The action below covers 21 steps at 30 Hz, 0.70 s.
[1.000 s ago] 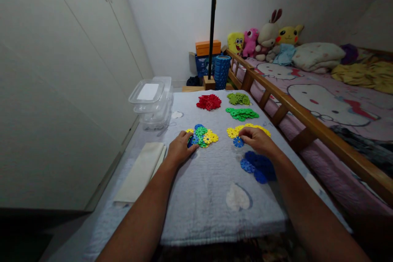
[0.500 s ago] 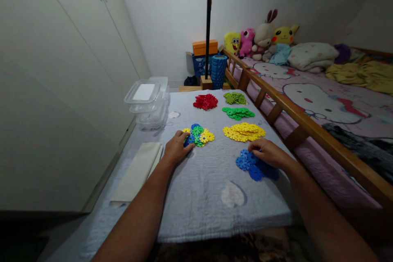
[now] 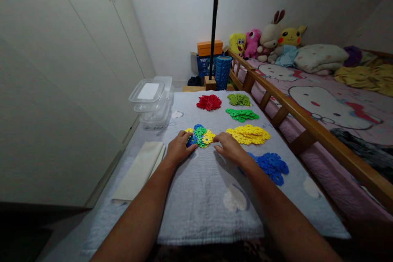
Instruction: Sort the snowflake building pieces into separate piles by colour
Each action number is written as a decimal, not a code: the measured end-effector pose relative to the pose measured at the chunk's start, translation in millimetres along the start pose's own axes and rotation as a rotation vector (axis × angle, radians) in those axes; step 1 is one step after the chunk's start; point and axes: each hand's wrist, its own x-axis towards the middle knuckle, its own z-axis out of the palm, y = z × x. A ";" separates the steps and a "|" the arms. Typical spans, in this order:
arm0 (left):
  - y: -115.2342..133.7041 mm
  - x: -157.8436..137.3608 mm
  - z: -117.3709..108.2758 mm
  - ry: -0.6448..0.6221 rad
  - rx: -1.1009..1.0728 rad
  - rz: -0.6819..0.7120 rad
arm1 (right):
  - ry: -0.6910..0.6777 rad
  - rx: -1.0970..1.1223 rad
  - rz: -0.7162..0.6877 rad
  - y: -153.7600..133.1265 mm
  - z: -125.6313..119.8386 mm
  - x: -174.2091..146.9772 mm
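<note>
A small mixed pile of blue, green and yellow snowflake-shaped plastic discs lies on the cloth-covered table. My left hand rests against the pile's left side, thumb and fingers apart. At its right edge is my right hand, fingers parted and the tips by a yellow disc; nothing shows in its grasp. Sorted heaps lie around: blue discs partly behind my right forearm, yellow discs, green discs, light green discs and red discs.
Stacked clear plastic containers stand at the table's back left, with a folded cream cloth in front of them. A wooden bed rail runs along the right side. Behind the table rises a black pole.
My right hand has moved left from the blue heap to the right edge of the mixed pile. My left hand has stayed by the pile. The view has shifted slightly.
</note>
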 end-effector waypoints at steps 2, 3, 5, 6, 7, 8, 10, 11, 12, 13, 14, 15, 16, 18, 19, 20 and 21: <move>-0.6 0.3 0.7 -0.001 0.000 0.001 | 0.043 -0.019 0.044 -8.0 16.8 12.3; -0.9 0.5 1.0 -0.001 -0.001 0.000 | 0.061 -0.034 0.070 -10.1 24.0 16.3; -1.1 0.9 1.5 -0.001 -0.002 -0.003 | 0.085 -0.061 0.108 -11.4 35.0 20.5; -0.9 0.9 1.5 -0.001 -0.002 -0.004 | 0.097 -0.069 0.117 -11.0 38.7 21.1; -0.6 1.0 1.3 -0.004 0.000 -0.005 | 0.113 -0.072 0.120 -10.2 41.4 21.0; -0.2 1.0 1.0 -0.006 0.002 -0.008 | 0.131 -0.071 0.120 -9.2 43.1 20.5; 0.6 0.8 0.3 -0.009 0.005 -0.012 | 0.172 -0.064 0.112 -7.3 44.9 19.0; 0.8 0.8 0.0 -0.010 0.005 -0.014 | 0.192 -0.061 0.105 -6.7 45.3 18.3; 1.0 0.7 -0.2 -0.009 0.004 -0.015 | 0.209 -0.058 0.097 -6.3 45.6 17.7; 1.0 0.7 -0.3 -0.009 0.002 -0.015 | 0.224 -0.054 0.088 -6.3 45.8 17.2; 0.8 0.7 -0.3 -0.008 0.000 -0.015 | 0.237 -0.049 0.079 -6.4 45.9 16.8; 0.6 0.7 -0.2 -0.008 -0.001 -0.013 | 0.247 -0.043 0.070 -6.5 45.7 16.5; 0.3 0.8 0.0 -0.007 -0.002 -0.012 | 0.256 -0.038 0.062 -6.5 45.0 16.1; -0.2 1.0 0.5 -0.004 -0.001 -0.009 | 0.275 -0.035 0.052 -4.9 41.2 15.0; -0.4 1.1 0.6 -0.003 0.001 -0.008 | 0.289 -0.041 0.055 -2.9 37.8 14.3; -0.5 1.1 0.7 -0.003 0.003 -0.008 | 0.307 -0.052 0.069 0.2 33.2 13.3; -0.5 1.2 0.8 -0.005 0.005 -0.010 | 0.328 -0.068 0.094 4.3 27.6 12.1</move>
